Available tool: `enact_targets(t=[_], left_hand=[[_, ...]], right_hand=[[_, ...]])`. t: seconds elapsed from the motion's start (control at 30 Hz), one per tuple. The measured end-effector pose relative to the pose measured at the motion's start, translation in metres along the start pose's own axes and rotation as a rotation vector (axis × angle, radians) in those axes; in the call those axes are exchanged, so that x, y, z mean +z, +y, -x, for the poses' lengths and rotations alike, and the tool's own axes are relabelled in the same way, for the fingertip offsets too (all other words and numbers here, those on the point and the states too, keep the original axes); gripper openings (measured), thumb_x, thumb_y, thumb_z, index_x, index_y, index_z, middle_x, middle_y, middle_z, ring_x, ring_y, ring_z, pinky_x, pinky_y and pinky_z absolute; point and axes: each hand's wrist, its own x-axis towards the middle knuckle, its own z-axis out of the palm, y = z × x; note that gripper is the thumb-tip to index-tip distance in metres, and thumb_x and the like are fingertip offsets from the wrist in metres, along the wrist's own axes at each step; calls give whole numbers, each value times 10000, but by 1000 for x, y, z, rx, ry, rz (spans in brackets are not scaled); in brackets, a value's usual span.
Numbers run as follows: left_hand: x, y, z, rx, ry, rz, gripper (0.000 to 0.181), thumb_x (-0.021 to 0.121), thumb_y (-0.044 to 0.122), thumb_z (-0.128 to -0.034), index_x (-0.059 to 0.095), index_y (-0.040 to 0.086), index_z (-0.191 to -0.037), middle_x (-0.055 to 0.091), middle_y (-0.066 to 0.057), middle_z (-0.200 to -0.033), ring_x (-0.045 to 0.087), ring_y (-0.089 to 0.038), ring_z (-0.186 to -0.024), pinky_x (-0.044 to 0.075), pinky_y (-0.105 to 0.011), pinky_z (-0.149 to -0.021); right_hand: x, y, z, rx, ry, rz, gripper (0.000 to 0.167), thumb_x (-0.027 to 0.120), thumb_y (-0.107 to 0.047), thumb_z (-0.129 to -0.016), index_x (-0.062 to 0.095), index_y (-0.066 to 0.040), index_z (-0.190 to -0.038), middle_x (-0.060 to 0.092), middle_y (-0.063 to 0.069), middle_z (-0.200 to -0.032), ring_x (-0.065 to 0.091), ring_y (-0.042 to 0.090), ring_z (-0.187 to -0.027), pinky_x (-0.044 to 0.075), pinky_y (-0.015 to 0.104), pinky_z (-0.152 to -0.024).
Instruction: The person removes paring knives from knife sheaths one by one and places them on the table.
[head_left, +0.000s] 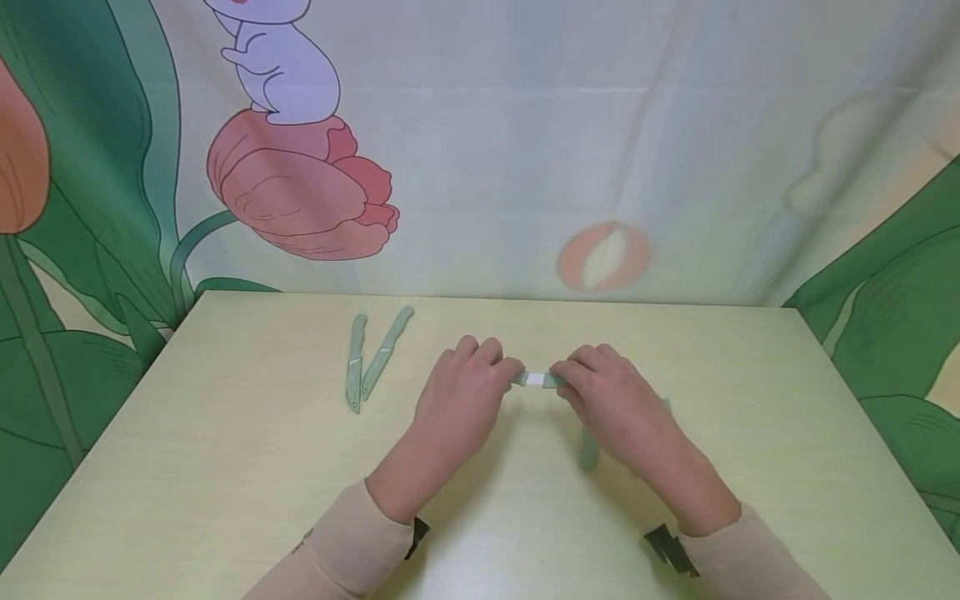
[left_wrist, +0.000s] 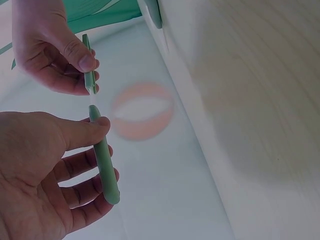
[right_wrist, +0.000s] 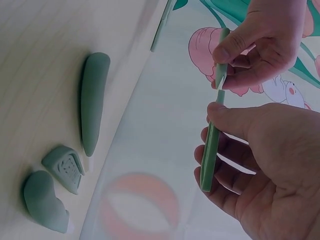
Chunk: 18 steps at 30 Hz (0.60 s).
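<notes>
Level above the table, a slim green item with a short white section (head_left: 535, 379) spans the two hands. My left hand (head_left: 465, 400) pinches its left part, a rounded green handle (left_wrist: 106, 172), between thumb and fingers. The right part, a narrow green sleeve-like piece (right_wrist: 210, 152), is pinched by my right hand (head_left: 618, 404). Both hands appear in the left wrist view, left (left_wrist: 37, 170) and right (left_wrist: 52, 55), and in the right wrist view, right (right_wrist: 270, 155) and left (right_wrist: 265, 45). Fingertips cover parts of the item.
Two slim green knife-shaped items (head_left: 355, 362) (head_left: 387, 353) lie on the table (head_left: 247, 467) at the left. Below and beside my right hand lie a long green piece (right_wrist: 95, 102), a small patterned piece (right_wrist: 66, 168) and a curved piece (right_wrist: 44, 202). A printed curtain (head_left: 480, 150) hangs behind.
</notes>
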Motion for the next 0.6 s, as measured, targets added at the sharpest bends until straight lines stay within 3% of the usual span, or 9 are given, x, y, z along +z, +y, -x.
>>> enact_targets(t=[0.6], left_hand=[[-1, -1, 0, -11, -4, -4, 244, 845, 44, -893, 818, 199, -1079, 604, -13, -866, 485, -215, -752, 410, -282, -597]], right_hand=[[0, 2, 0, -7, 9, -6, 296, 883, 2, -848, 765, -24, -1118, 702, 67, -1044, 611, 263, -895, 554, 342, -789]])
